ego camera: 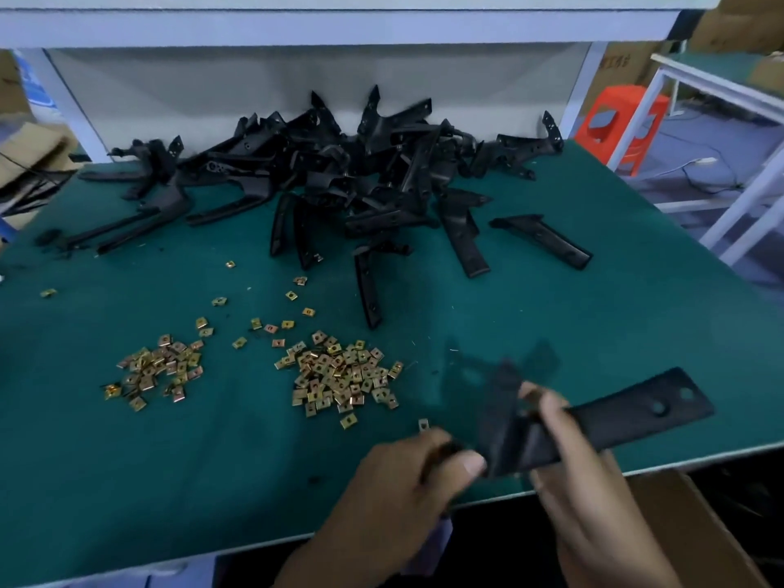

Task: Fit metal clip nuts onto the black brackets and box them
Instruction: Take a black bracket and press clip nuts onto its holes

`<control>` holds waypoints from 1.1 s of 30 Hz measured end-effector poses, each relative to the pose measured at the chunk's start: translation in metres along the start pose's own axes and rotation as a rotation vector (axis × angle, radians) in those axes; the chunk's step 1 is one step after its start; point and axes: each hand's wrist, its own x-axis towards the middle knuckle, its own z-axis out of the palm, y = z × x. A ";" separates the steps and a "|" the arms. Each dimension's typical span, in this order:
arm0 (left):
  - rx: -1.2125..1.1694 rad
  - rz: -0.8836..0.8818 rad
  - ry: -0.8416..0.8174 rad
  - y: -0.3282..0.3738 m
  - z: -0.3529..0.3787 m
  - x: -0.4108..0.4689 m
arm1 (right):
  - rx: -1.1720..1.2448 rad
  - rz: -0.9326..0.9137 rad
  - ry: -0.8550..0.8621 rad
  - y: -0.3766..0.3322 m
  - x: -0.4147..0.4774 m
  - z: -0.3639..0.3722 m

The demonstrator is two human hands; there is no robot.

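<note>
Fitting step. Black bracket (628, 413) held over the table's (212, 481) front edge, right of centre. Right hand (564, 451) grips its middle; left hand (407, 481) pinches its near end. Too blurred to tell if it holds a nut. Clip nuts (343, 379) heaped just left. Next, likely: seat a nut squarely, then cardboard box (679, 524) below the front-right corner.

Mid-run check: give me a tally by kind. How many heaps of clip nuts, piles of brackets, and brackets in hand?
Heaps of clip nuts: 2, left heap and right heap
Piles of brackets: 1, the bracket pile
Brackets in hand: 1, the held bracket, gripped by left hand and right hand
Total: 4
</note>
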 end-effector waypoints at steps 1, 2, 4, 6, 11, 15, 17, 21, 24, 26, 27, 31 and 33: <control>0.148 0.014 0.086 -0.009 -0.002 0.003 | 0.068 0.018 0.039 -0.003 0.006 -0.001; 0.296 0.040 0.152 -0.015 -0.005 0.005 | 0.107 0.023 0.050 -0.004 0.013 -0.004; 0.468 0.042 0.205 -0.025 -0.008 0.010 | 0.166 0.026 0.041 -0.004 0.025 -0.008; 0.518 0.040 0.193 -0.032 -0.007 0.016 | 0.209 0.054 -0.006 -0.001 0.034 -0.004; 0.344 0.044 0.223 -0.028 -0.007 0.023 | 0.263 0.086 -0.150 0.011 0.053 0.019; -0.197 -0.097 0.296 -0.013 -0.019 0.027 | 0.315 0.047 -0.274 0.020 0.059 0.041; -0.449 -0.104 0.347 -0.005 -0.025 0.028 | 0.366 0.069 -0.297 0.024 0.060 0.047; -0.880 -0.149 0.378 0.009 -0.035 0.027 | 0.308 0.077 -0.315 0.029 0.057 0.047; -0.896 -0.156 0.358 0.014 -0.034 0.027 | 0.309 0.118 -0.296 0.031 0.055 0.042; -0.867 -0.178 0.379 0.015 -0.031 0.028 | 0.311 0.118 -0.282 0.032 0.055 0.041; -0.860 -0.192 0.390 0.015 -0.030 0.028 | 0.305 0.111 -0.283 0.031 0.054 0.042; -0.881 -0.228 0.391 0.015 -0.026 0.030 | 0.264 0.085 -0.282 0.030 0.053 0.045; -0.876 -0.239 0.371 0.016 -0.024 0.030 | 0.234 0.065 -0.283 0.032 0.054 0.042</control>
